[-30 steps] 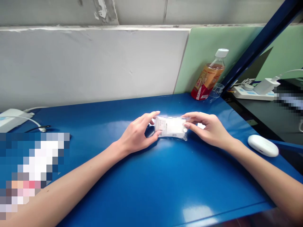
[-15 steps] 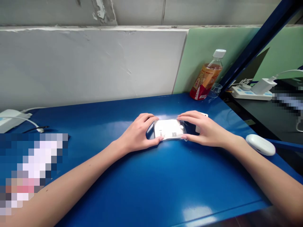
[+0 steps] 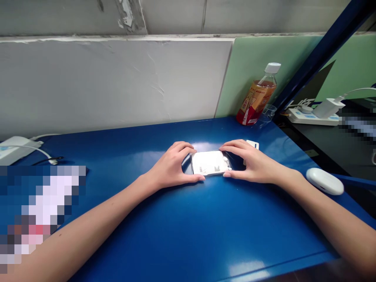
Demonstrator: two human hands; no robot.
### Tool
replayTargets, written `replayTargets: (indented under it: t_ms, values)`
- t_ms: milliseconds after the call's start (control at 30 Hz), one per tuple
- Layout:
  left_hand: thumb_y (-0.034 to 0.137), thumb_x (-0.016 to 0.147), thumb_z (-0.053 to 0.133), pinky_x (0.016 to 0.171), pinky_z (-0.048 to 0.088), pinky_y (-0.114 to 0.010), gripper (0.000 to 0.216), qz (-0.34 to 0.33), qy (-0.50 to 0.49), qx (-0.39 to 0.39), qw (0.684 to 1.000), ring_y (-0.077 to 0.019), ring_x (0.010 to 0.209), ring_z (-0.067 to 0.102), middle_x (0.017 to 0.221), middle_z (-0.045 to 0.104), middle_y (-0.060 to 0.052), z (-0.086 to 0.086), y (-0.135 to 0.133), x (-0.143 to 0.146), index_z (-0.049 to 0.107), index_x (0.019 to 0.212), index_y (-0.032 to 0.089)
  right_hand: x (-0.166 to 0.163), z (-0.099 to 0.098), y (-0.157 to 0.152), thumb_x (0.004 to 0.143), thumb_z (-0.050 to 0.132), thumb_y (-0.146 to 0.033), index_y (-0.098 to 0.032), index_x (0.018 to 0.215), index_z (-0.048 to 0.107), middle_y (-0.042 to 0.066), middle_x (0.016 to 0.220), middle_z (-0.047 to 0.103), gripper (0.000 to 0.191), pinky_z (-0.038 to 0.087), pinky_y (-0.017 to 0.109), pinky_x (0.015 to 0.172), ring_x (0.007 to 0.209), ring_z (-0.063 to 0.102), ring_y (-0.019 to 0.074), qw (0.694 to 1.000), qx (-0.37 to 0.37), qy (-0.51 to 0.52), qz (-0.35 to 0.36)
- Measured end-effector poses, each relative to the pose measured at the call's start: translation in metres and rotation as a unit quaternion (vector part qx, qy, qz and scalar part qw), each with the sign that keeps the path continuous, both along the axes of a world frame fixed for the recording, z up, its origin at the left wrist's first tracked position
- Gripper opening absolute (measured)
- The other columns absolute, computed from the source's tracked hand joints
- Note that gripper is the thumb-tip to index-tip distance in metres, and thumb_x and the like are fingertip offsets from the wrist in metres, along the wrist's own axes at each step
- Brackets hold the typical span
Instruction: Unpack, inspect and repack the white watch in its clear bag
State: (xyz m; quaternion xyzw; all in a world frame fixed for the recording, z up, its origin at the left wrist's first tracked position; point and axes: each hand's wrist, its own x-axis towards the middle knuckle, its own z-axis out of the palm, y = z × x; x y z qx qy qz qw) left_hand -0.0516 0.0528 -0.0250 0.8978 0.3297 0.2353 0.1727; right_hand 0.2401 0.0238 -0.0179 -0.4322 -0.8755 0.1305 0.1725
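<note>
A small white packet in clear plastic wrap (image 3: 210, 163) lies flat on the blue table (image 3: 188, 227), near its middle. My left hand (image 3: 172, 167) grips the packet's left end, thumb at the near edge and fingers curled over the far edge. My right hand (image 3: 251, 164) grips the right end in the same way. Both hands rest on the tabletop. A small white card (image 3: 252, 144) lies just behind my right hand.
A bottle of amber drink (image 3: 258, 96) and a clear cup (image 3: 268, 111) stand at the back right corner. A white oval case (image 3: 324, 181) lies at the right edge. A white adapter with cables (image 3: 14, 149) sits far left. A power strip with a charger (image 3: 315, 113) is beyond the table.
The packet stood tilted up between my fingers a second ago; it has been laid down flat on the table. Both hands lowered with it and still grip its ends.
</note>
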Motion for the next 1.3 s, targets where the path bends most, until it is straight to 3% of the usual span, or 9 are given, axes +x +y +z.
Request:
replayTargets:
  t_ms: [233, 567, 967, 1300]
  values:
    - [0.055, 0.074, 0.076, 0.1, 0.047, -0.052, 0.055, 0.005, 0.024, 0.0, 1.0, -0.0341, 0.122, 0.053, 0.125, 0.06, -0.016, 0.003, -0.002, 0.002, 0.058, 0.111, 0.019, 0.0, -0.002, 0.001, 0.081, 0.069, -0.058, -0.02, 0.139, 0.055, 0.018, 0.133, 0.059, 0.07, 0.052, 0.053, 0.097, 0.122, 0.055, 0.037, 1.0, 0.001, 0.006, 0.005]
    - [0.055, 0.073, 0.076, 0.1, 0.047, -0.051, 0.055, 0.008, 0.023, -0.005, 1.0, -0.0333, 0.12, 0.054, 0.125, 0.061, -0.015, 0.003, -0.001, 0.002, 0.059, 0.11, 0.019, 0.001, -0.003, 0.001, 0.081, 0.068, -0.06, -0.018, 0.138, 0.053, 0.02, 0.143, 0.051, 0.073, 0.044, 0.057, 0.108, 0.135, 0.045, 0.0395, 1.0, 0.017, -0.009, 0.012]
    - [0.057, 0.071, 0.077, 0.099, 0.048, -0.05, 0.057, 0.007, 0.029, 0.003, 1.0, -0.0336, 0.119, 0.055, 0.124, 0.061, -0.016, 0.002, -0.001, 0.002, 0.058, 0.108, 0.018, 0.0, -0.002, 0.001, 0.08, 0.069, -0.061, -0.017, 0.133, 0.054, 0.021, 0.142, 0.051, 0.071, 0.044, 0.056, 0.109, 0.137, 0.044, 0.0387, 1.0, 0.008, -0.019, 0.009]
    - [0.061, 0.08, 0.067, 0.112, 0.036, -0.055, 0.073, -0.032, 0.096, 0.022, 0.995, -0.0392, 0.141, 0.039, 0.147, 0.048, -0.021, 0.001, -0.004, 0.0, 0.053, 0.135, 0.015, -0.011, -0.009, -0.004, 0.082, 0.068, -0.058, -0.013, 0.131, 0.055, 0.024, 0.141, 0.052, 0.068, 0.044, 0.056, 0.109, 0.136, 0.045, 0.0385, 0.999, 0.032, 0.005, 0.012]
